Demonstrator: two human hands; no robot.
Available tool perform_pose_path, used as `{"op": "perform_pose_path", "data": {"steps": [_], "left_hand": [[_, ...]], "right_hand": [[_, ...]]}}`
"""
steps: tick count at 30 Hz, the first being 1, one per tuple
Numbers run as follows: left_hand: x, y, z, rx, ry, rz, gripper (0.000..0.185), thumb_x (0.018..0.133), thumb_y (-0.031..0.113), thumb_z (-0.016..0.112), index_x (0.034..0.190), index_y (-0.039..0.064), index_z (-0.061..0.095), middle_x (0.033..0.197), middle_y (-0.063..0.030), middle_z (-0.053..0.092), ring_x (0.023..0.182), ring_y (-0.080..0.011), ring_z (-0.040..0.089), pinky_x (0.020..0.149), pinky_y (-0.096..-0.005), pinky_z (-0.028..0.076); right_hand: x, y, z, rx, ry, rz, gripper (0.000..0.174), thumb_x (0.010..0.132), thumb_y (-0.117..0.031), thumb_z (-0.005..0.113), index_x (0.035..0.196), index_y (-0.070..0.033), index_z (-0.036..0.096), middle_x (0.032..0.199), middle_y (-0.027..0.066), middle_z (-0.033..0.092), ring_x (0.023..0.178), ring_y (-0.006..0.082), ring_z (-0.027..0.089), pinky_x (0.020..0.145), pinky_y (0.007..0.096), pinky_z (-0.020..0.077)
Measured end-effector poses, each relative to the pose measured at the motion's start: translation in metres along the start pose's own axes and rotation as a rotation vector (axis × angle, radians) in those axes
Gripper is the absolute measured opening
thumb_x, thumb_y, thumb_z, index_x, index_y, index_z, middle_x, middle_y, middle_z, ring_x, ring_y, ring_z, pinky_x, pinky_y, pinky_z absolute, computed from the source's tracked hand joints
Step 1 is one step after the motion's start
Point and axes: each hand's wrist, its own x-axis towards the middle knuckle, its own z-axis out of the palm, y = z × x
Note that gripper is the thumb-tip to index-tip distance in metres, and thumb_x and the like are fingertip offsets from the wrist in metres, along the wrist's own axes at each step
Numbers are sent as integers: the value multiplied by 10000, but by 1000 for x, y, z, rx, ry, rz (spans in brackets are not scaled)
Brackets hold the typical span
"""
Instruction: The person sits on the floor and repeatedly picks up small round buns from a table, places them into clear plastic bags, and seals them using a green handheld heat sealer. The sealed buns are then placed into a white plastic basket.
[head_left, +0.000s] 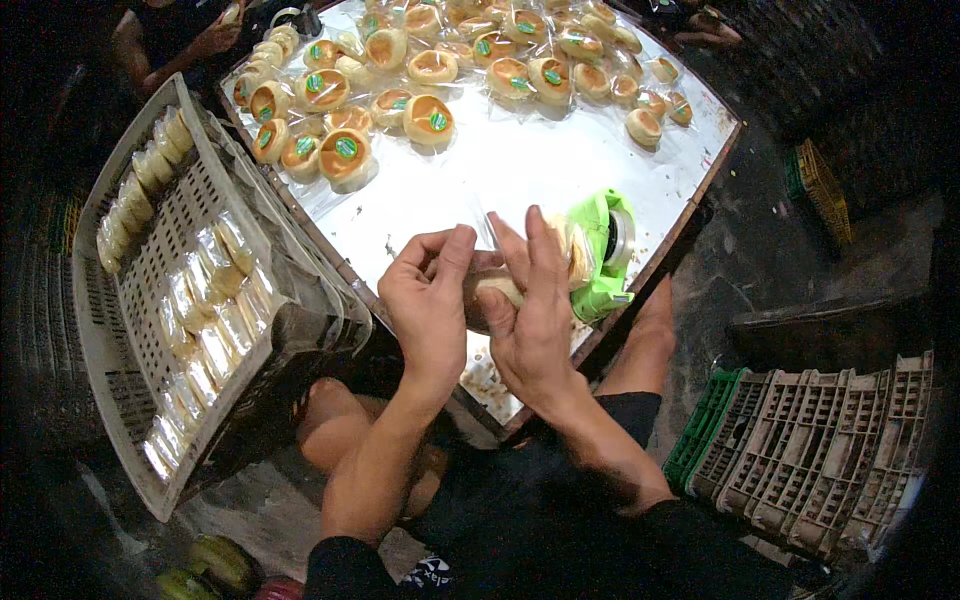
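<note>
At the table's near corner, my left hand pinches clear plastic film between thumb and fingers. A pale bun in the plastic lies between my hands, mostly hidden by them. My right hand is beside the bun with its fingers straight and spread, the thumb overlapping the bun's near edge; whether it presses on the bun is hard to tell. Just right of it is a light-green tape dispenser holding a roll of clear tape. Pale, layered wrapped pieces sit between my right fingers and the dispenser.
Many round buns in clear bags with green stickers cover the far side of the white table. At left, a grey plastic crate on a stack holds rows of wrapped pieces. More crates stand right. Other people's arms show behind.
</note>
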Motion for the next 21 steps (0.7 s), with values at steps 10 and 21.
{"op": "perform_pose_path", "data": {"steps": [10, 21], "left_hand": [[11, -10, -4, -4, -389, 172, 457, 937, 42, 665, 1335, -19, 448, 1105, -109, 617, 980, -130, 587, 854, -250, 502], [-9, -21, 17, 236, -329, 242, 608, 879, 51, 741, 1360, -78, 392, 849, -80, 655, 771, -88, 625, 657, -223, 544]], "right_hand": [[10, 35, -32, 242, -155, 52, 319, 823, 87, 698, 1099, -31, 588, 954, 91, 619, 871, 203, 629, 799, 301, 501], [-30, 57, -30, 261, 2, 217, 244, 805, 41, 705, 1035, -34, 678, 961, 131, 664, 887, 265, 664, 761, 355, 531]]}}
